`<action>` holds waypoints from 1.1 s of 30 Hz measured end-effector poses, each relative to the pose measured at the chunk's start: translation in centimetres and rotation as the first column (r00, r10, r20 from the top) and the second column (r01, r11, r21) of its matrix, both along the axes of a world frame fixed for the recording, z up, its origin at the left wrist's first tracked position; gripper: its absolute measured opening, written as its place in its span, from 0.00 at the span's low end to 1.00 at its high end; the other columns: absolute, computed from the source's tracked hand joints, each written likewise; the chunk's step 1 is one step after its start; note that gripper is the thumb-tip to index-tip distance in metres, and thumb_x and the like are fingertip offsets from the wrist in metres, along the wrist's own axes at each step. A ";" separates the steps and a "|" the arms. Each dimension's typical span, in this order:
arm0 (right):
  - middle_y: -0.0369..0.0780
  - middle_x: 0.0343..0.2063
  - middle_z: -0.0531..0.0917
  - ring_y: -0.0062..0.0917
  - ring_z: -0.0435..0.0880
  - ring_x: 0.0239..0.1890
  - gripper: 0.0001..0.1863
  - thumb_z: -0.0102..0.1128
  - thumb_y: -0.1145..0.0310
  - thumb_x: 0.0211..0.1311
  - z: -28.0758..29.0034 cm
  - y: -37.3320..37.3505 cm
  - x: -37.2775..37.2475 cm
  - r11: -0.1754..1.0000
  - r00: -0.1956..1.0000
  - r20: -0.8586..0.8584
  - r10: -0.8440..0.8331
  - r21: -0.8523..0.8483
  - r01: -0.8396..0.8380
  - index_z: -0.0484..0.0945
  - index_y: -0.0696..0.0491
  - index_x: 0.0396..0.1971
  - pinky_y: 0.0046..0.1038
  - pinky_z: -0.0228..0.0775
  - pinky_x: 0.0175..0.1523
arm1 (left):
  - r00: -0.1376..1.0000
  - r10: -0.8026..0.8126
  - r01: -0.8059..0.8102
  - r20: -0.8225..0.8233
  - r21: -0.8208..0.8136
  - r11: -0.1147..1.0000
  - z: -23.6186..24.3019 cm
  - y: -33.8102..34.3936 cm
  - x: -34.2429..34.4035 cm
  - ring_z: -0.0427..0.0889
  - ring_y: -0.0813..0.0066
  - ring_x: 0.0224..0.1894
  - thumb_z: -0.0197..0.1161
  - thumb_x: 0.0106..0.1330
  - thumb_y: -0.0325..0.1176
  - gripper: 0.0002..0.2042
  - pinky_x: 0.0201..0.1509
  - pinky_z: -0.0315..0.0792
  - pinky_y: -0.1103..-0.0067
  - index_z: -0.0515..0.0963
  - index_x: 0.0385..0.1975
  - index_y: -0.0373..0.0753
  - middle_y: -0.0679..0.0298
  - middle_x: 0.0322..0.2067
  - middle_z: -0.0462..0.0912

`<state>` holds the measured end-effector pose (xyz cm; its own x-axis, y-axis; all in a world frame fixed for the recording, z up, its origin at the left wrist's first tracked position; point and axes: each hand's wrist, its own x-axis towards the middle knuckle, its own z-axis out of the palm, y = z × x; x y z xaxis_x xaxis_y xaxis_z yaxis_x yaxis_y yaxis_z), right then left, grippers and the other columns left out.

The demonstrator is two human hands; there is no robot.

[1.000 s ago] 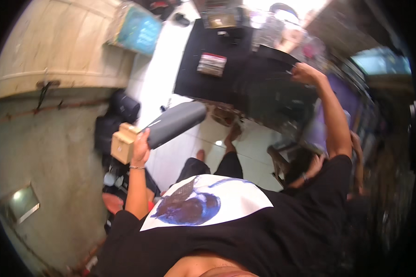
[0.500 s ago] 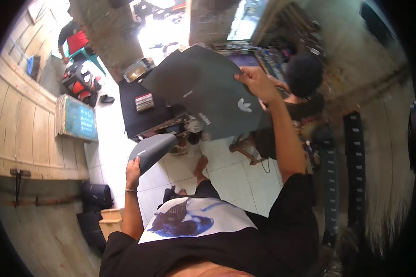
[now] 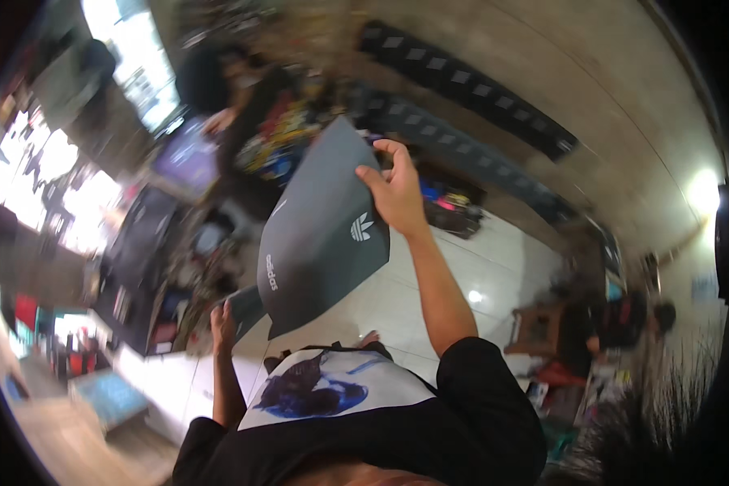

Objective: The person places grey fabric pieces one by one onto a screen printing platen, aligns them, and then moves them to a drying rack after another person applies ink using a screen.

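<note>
My right hand (image 3: 395,190) pinches the edge of a large dark grey sheet (image 3: 320,219) between thumb and fingers. The sheet is flexible, curved, and bears white printed marks, one shaped like leaves. It hangs in the air in front of my chest. Lower and to the left, my left hand (image 3: 223,326) grips a smaller dark grey piece (image 3: 247,310), partly hidden behind the large sheet. Neither piece rests on a surface.
A co-worker (image 3: 206,85) sits at the upper left beside a purple-topped surface (image 3: 185,158). Dark strips with pale marks (image 3: 462,77) hang along the wall. Another person (image 3: 620,320) is at the far right near a wooden stool (image 3: 535,328). White tiles (image 3: 470,279) cover the floor.
My view has swung to the right, bringing the wall strips and the right-hand person into sight. The large sheet now hangs more upright and curved. Both hands keep their hold.
</note>
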<state>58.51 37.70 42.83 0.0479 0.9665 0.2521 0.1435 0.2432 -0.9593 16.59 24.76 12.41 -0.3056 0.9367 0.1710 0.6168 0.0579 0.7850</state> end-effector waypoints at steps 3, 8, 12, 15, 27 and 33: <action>0.35 0.23 0.79 0.13 0.75 0.25 0.16 0.60 0.73 0.58 1.6 -2.9 10.4 0.968 0.958 0.161 -0.238 0.125 0.219 0.71 0.59 0.46 0.19 0.67 0.31 | 0.988 -0.157 0.145 -0.005 -0.368 0.919 0.2 5.6 5.8 0.60 0.64 0.26 0.55 0.67 0.43 0.21 0.33 0.60 0.67 0.64 0.19 0.30 0.54 0.20 0.62; 0.47 0.33 0.82 0.37 0.81 0.34 0.16 0.61 0.70 0.52 4.0 -8.0 28.3 0.955 0.805 0.555 -0.210 -0.058 0.289 0.76 0.56 0.42 0.33 0.69 0.39 | 0.904 -0.414 0.426 0.102 -0.174 0.888 0.4 14.4 23.3 0.63 0.61 0.25 0.53 0.66 0.39 0.19 0.33 0.61 0.66 0.65 0.20 0.29 0.53 0.20 0.64; 0.48 0.31 0.82 0.39 0.81 0.32 0.15 0.62 0.72 0.49 2.2 -12.5 39.6 0.917 0.698 0.690 -0.191 -0.129 0.378 0.78 0.58 0.39 0.33 0.70 0.38 | 0.725 -0.689 0.688 0.017 -0.078 0.722 0.5 20.8 33.1 0.64 0.62 0.23 0.54 0.66 0.38 0.17 0.28 0.59 0.65 0.67 0.21 0.28 0.53 0.20 0.67; 0.51 0.27 0.80 0.42 0.79 0.28 0.13 0.64 0.71 0.47 -1.4 -13.7 48.4 0.896 0.597 0.765 -0.242 -0.060 0.439 0.79 0.60 0.34 0.33 0.70 0.35 | 0.751 -0.658 0.639 0.060 -0.317 0.701 4.2 23.6 42.7 0.62 0.57 0.20 0.53 0.66 0.38 0.18 0.27 0.59 0.66 0.68 0.22 0.26 0.46 0.19 0.68; 0.36 0.22 0.83 0.13 0.76 0.24 0.06 0.62 0.77 0.53 3.0 -5.8 69.4 0.746 0.469 0.763 -0.444 0.024 0.666 0.81 0.64 0.29 0.22 0.67 0.28 | 0.822 -0.569 0.558 0.033 -0.244 0.793 -2.6 35.1 61.5 0.69 0.52 0.24 0.54 0.66 0.43 0.22 0.31 0.63 0.63 0.68 0.19 0.27 0.41 0.20 0.69; 0.30 0.15 0.76 0.10 0.62 0.17 0.14 0.65 0.76 0.51 4.0 1.4 78.3 0.740 0.613 0.455 -0.647 0.176 0.650 0.83 0.56 0.41 0.18 0.54 0.22 | 0.866 -0.495 0.500 0.072 -0.182 0.847 1.6 36.9 68.3 0.64 0.55 0.20 0.54 0.66 0.43 0.22 0.28 0.60 0.64 0.67 0.17 0.29 0.44 0.17 0.67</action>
